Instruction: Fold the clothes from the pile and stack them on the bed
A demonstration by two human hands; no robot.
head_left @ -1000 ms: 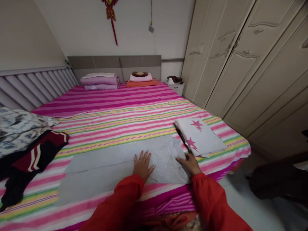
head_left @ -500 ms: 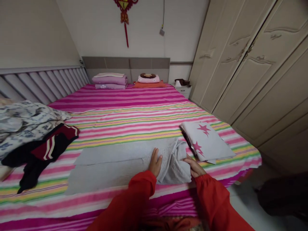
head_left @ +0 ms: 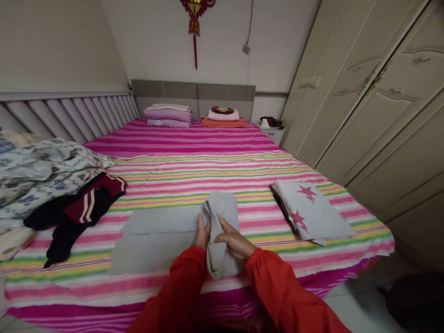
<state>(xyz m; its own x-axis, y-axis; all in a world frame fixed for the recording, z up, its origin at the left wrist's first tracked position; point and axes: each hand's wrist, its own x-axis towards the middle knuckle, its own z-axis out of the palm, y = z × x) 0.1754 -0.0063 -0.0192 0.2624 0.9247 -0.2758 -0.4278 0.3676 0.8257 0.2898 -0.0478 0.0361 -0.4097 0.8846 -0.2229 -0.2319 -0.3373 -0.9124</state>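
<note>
A light grey garment [head_left: 156, 249] lies on the striped bed sheet, its two long parts stretching left and its right end folded over. My right hand [head_left: 236, 239] grips the raised fold of that garment, thumb and fingers closed on the cloth. On the fold's left side is my left hand [head_left: 203, 232], its fingers upright against the cloth; whether they pinch it is hard to make out. To the right rests a folded grey garment with pink stars [head_left: 312, 212], apart from both hands.
A black and maroon garment [head_left: 83, 208] and a heap of floral cloth [head_left: 45, 171] lie at the left. Folded purple bedding [head_left: 168, 115] and a pink pillow [head_left: 224, 115] sit by the headboard [head_left: 225, 95]. A wardrobe [head_left: 364, 92] stands at the right.
The grey garment's bunched right end has been folded leftward over itself, and both hands have moved left with it. The view has shifted slightly left.
</note>
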